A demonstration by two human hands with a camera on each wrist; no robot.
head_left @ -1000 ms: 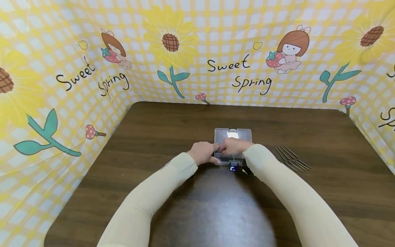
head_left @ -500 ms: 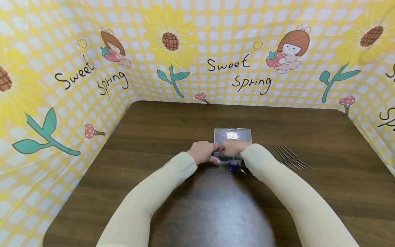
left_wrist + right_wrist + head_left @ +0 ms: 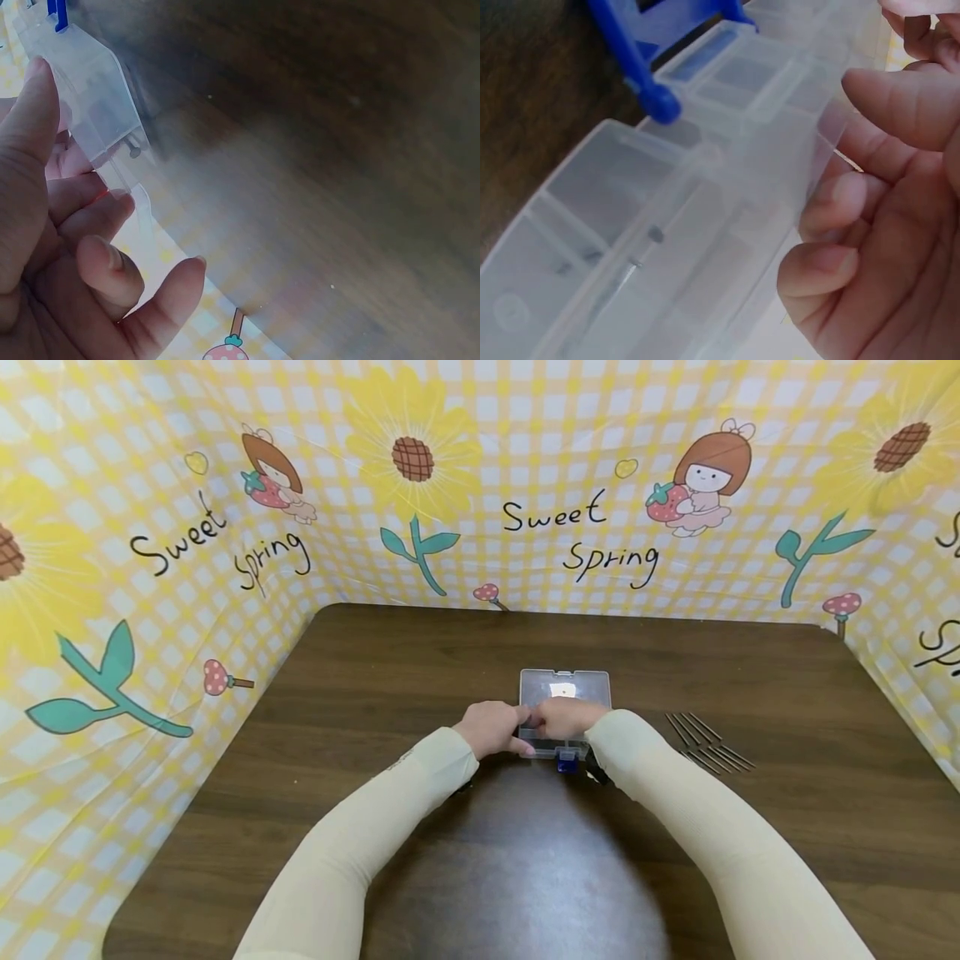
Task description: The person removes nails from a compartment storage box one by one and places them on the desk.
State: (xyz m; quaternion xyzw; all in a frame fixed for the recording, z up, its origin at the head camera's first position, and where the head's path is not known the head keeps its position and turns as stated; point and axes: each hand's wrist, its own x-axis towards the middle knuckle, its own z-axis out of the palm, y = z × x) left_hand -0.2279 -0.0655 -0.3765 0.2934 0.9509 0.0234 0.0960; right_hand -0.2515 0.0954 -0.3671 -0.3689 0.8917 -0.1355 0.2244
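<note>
A clear plastic compartment box (image 3: 595,686) with a blue latch (image 3: 567,765) sits mid-table. My left hand (image 3: 489,728) grips its left end, thumb along the front edge. In the left wrist view, the outer fingers curve loosely beside the box (image 3: 94,82), and a nail-like metal piece (image 3: 133,146) shows at its end. My right hand (image 3: 564,718) reaches over the box from the right, its fingers down at the left part. Whether it pinches anything is hidden. Through the clear walls in the right wrist view, thin metal pieces (image 3: 615,285) show inside.
Several thin metal nails (image 3: 708,743) lie in two rows on the brown wooden table (image 3: 405,652), right of the box. A yellow checked cloth (image 3: 450,427) with flower prints stands up along the back and sides. Black wrist gear (image 3: 597,769) shows beneath the right sleeve.
The whole head view has shifted very slightly. Both hands keep their places at the box, and the right hand has moved only a little.
</note>
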